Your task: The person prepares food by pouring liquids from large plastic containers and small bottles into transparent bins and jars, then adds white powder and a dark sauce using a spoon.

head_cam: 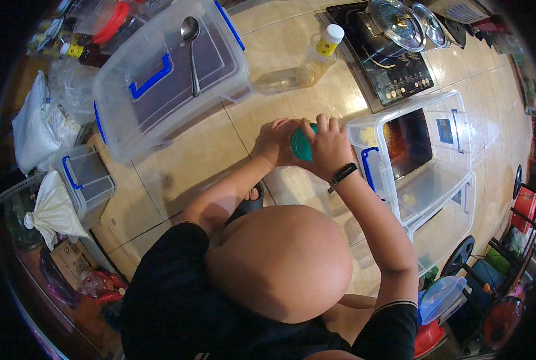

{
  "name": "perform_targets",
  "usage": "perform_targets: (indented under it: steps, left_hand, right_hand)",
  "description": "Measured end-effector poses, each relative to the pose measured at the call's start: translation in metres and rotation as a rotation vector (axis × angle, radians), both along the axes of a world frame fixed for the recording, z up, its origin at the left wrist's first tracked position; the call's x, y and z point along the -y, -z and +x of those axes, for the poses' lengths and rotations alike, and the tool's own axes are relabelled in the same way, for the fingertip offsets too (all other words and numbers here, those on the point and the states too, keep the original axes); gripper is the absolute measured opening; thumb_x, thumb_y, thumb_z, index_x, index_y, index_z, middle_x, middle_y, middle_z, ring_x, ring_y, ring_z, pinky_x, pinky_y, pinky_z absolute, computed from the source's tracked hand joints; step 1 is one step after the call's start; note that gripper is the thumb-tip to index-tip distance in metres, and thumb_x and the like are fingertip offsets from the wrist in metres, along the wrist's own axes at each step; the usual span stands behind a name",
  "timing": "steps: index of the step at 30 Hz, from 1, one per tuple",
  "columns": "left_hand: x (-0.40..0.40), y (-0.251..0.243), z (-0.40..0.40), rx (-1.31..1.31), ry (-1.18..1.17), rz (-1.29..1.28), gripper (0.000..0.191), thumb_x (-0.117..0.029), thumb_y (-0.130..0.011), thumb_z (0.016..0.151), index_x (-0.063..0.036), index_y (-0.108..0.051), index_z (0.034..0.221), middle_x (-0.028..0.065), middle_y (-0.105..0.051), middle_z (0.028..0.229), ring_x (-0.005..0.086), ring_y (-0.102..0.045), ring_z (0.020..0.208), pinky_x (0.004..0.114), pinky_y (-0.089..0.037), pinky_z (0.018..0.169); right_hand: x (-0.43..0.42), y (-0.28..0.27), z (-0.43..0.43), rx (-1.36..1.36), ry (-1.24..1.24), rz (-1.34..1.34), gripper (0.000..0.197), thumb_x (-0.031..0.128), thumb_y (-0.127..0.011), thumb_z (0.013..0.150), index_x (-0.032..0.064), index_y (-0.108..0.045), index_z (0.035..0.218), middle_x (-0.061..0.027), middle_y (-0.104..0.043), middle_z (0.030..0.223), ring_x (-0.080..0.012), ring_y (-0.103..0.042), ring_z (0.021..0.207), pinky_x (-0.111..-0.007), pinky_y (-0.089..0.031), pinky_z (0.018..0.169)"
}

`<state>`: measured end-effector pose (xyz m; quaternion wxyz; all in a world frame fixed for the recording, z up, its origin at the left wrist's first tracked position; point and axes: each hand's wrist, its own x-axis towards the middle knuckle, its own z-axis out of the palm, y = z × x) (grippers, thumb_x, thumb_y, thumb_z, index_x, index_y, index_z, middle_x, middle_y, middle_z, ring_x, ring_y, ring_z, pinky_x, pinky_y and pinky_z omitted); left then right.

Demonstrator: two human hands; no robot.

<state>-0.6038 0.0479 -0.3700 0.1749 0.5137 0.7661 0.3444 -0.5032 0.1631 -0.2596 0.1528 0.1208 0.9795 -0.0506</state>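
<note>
Both hands meet over the tiled floor at a round container with a green lid (301, 143). My left hand (277, 141) wraps around its left side. My right hand (328, 150), with a black band at the wrist, rests over the lid, fingers curled on its top and right edge. The container's body is mostly hidden by the hands. Just right of them stands an uncovered clear plastic box (387, 157) with a blue clip handle and a dark reddish-brown patch visible inside. Beyond the hands, a clear plastic bottle (315, 63) with a white cap holds some yellowish liquid.
A lidded storage box (115, 94) carries a metal spoon (191, 54) at upper left. An induction cooker (396, 83) bears a glass-lidded pot (392, 27) at upper right. Plastic bags (38, 130) and a small lidded box (85, 180) line the left. Another clear box (452, 225) stands at right.
</note>
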Motion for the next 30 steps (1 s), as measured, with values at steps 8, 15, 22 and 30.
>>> perform_targets:
  steps: [8,15,22,30]
  left_hand:
    - [0.000,-0.012,-0.002,-0.074,0.061,-0.054,0.087,-0.054,-0.085,0.051,-0.0168,-0.053,0.123,0.0023,-0.060,0.122,0.0252,-0.057,0.113,0.039,-0.043,0.100]
    - [-0.006,0.002,0.004,0.015,0.059,-0.101,0.089,-0.053,-0.083,0.054,-0.0172,-0.049,0.127,0.0038,-0.055,0.128,0.0245,-0.050,0.123,0.039,-0.034,0.108]
    - [-0.005,0.022,0.008,-0.052,0.033,0.113,0.089,-0.056,-0.085,0.050,-0.0174,-0.051,0.122,0.0041,-0.057,0.122,0.0249,-0.052,0.119,0.041,-0.037,0.103]
    - [0.008,-0.014,0.000,0.048,-0.002,0.013,0.090,-0.047,-0.088,0.049,-0.0167,-0.051,0.125,0.0039,-0.059,0.122,0.0273,-0.054,0.116,0.044,-0.040,0.100]
  right_hand:
    - [0.013,-0.014,-0.012,0.193,0.139,-0.061,0.053,0.037,-0.069,0.079,0.0245,-0.049,0.127,-0.0154,-0.044,0.133,-0.0365,-0.047,0.120,-0.052,-0.045,0.089]
    - [0.008,-0.001,-0.002,0.018,-0.041,0.025,0.050,0.030,-0.067,0.080,0.0294,-0.050,0.127,-0.0125,-0.048,0.126,-0.0351,-0.048,0.118,-0.050,-0.046,0.089]
    - [-0.007,-0.008,0.008,-0.093,-0.360,0.000,0.053,0.023,-0.070,0.075,0.0237,-0.052,0.124,-0.0087,-0.050,0.121,-0.0312,-0.049,0.114,-0.051,-0.045,0.086]
    - [0.000,0.005,0.118,0.073,0.309,-1.307,0.047,0.027,-0.061,0.084,0.0100,-0.057,0.128,-0.0157,-0.056,0.125,-0.0307,-0.054,0.114,-0.038,-0.043,0.096]
